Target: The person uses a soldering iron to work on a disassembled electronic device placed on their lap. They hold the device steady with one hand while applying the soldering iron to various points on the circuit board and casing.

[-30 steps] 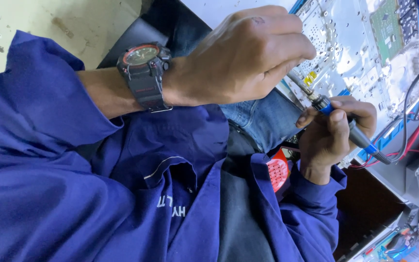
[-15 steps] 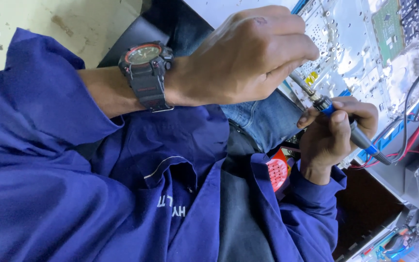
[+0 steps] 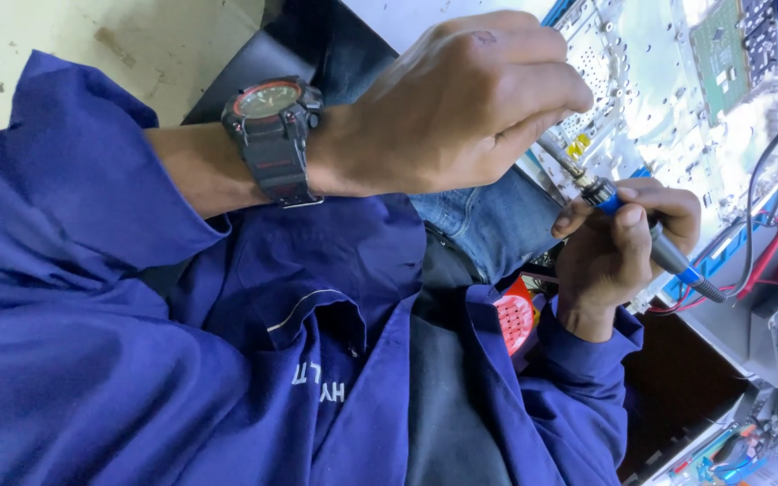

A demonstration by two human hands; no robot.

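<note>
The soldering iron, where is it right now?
In the head view, right of centre: the soldering iron is gripped in the right hand, its tip pointing toward the metal chassis just below the left hand.

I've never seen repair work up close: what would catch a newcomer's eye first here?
A big hand with a black-and-red wristwatch fills the top middle. To its right, the other hand grips a blue-handled soldering iron at the edge of a silvery metal chassis carrying a green circuit board. Blue work-coat sleeves fill the lower left.
</note>
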